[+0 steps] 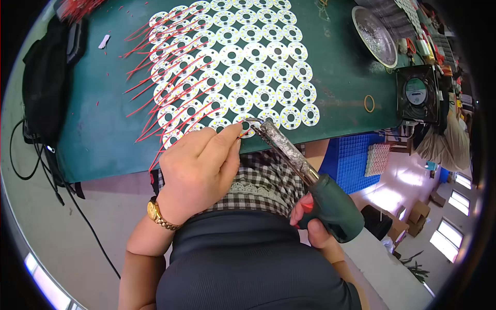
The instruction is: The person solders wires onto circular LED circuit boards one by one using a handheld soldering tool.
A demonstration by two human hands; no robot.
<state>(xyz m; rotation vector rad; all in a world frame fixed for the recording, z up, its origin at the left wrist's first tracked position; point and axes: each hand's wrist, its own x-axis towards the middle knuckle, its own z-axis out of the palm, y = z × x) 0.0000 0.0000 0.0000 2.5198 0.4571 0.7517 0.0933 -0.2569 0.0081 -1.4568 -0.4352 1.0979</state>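
Observation:
Rows of white ring-shaped LED boards [235, 67] cover the middle of the green table. Thin red wires [139, 85] run off the boards on the left side, their free ends pointing left. My left hand [195, 163] lies over the nearest row, thumb and forefinger pinching a short red wire beside one board; the fingers partly hide it. From the right, my right hand [310, 219] grips a soldering gun [336, 209] with a dark green body and a worn metal barrel. Its bent tip is at that same board, close to my left fingertips.
A metal bowl [373, 36] stands at the far right, with a black square fan [416, 92] nearer. A rubber band [369, 104] lies by the table's right edge. A black bag [46, 88] sits at the left; a bundle of red wires [80, 8] is behind it.

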